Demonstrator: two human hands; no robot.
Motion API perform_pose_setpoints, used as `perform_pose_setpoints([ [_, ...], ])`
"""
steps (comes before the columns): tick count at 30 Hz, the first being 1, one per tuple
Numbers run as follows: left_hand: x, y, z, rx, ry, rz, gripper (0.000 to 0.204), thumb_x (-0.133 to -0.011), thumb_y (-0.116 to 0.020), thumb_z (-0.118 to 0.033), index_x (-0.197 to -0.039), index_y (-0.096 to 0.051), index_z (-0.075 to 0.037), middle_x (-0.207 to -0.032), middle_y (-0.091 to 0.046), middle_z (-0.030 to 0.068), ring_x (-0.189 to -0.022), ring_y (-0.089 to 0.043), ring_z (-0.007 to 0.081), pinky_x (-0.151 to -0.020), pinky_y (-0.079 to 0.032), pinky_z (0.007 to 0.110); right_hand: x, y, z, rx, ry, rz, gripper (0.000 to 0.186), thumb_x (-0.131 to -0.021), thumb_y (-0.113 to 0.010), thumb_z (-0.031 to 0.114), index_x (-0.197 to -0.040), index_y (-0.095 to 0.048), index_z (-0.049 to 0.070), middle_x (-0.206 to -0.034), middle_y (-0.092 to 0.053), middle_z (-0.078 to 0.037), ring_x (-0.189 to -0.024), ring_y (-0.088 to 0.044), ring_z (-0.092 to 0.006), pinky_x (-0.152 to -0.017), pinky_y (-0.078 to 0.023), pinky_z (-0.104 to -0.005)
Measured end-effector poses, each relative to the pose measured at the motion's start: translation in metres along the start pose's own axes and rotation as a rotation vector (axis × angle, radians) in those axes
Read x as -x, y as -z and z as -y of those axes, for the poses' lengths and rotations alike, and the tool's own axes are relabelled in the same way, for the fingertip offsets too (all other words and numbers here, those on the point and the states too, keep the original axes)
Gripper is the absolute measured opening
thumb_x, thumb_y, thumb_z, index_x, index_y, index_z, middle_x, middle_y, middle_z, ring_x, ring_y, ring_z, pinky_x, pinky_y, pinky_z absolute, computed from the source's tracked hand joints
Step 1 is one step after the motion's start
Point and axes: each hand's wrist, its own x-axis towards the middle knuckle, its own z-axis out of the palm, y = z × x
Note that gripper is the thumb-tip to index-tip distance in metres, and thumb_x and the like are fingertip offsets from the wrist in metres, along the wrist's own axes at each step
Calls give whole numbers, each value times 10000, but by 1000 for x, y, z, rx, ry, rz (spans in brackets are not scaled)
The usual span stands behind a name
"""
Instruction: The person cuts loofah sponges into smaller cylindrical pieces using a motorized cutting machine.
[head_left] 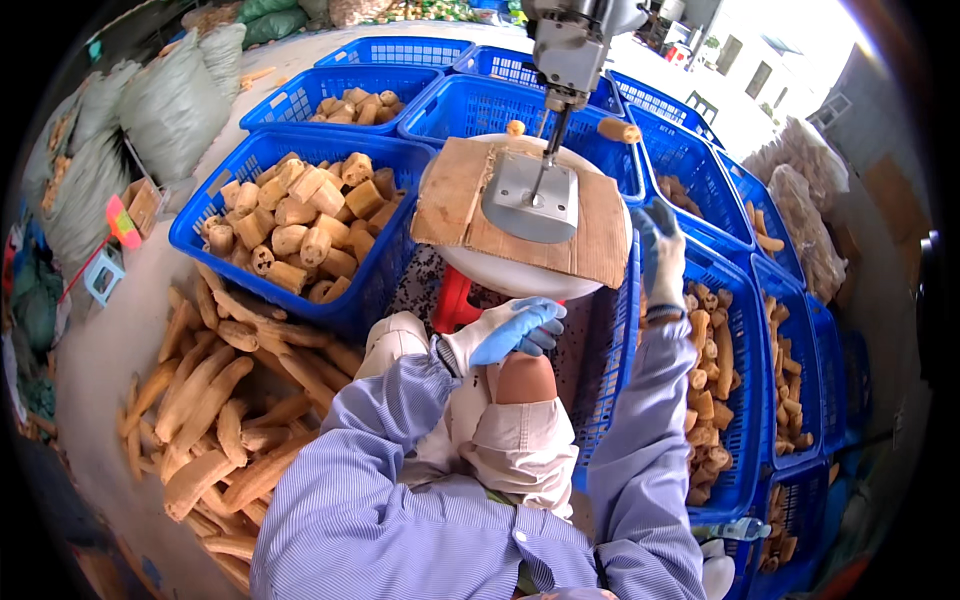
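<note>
My left hand (pixel 512 332), in a white glove with a blue coated palm, rests by my bare knee (pixel 527 379) with its fingers loosely stretched and nothing visible in them. Out to the right, my right hand (pixel 662 262), gloved alike, is raised beside the machine table with its fingers extended and apart. Beyond it a cut loofah piece (pixel 619 130) shows against the blue crates; whether it is in the air or touching a rim I cannot tell. A metal machine head (pixel 570 60) reaches down to a steel plate (pixel 535 200) on a cardboard-covered round table (pixel 445 190).
A blue crate (pixel 200 190) of cut loofah pieces (pixel 310 210) stands left of the table. Long dried loofahs (pixel 210 400) are heaped on the floor below it. More blue crates with loofah pieces (pixel 712 370) line my right. Large sacks (pixel 175 100) stand at the far left.
</note>
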Motion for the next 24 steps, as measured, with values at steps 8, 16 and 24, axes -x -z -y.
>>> perform_pose_setpoints([
  [8, 69, 58, -31, 102, -392, -287, 481, -1030, -501, -399, -1314, -580, -18, -1202, -672, 124, -1014, -672, 203, -904, -542, 337, 149, -81, 14, -228, -97, 100, 405, -965, -659, 112, -1326, -576, -50, -1183, -679, -125, -1046, -651, -186, -962, -502, -298],
  [16, 183, 134, 93, -489, -483, -1585, 655, -905, -731, -296, -1444, -440, -65, -1416, -514, 197, -1232, -554, 330, -1034, -453, 372, 190, -118, -26, -109, 49, 573, 369, -988, -572, 16, -1354, -566, -32, -1284, -645, -136, -1145, -629, -200, -1027, -487, -328],
  [24, 243, 230, 236, -147, 705, -1893, 1042, -850, -712, -475, -1589, -108, -57, -1598, -223, 263, -1477, -229, 430, -1190, -282, 477, 182, -121, -24, -19, -37, 575, 377, -996, -581, 32, -1368, -558, -18, -1294, -646, -121, -1151, -624, -184, -1026, -485, -306],
])
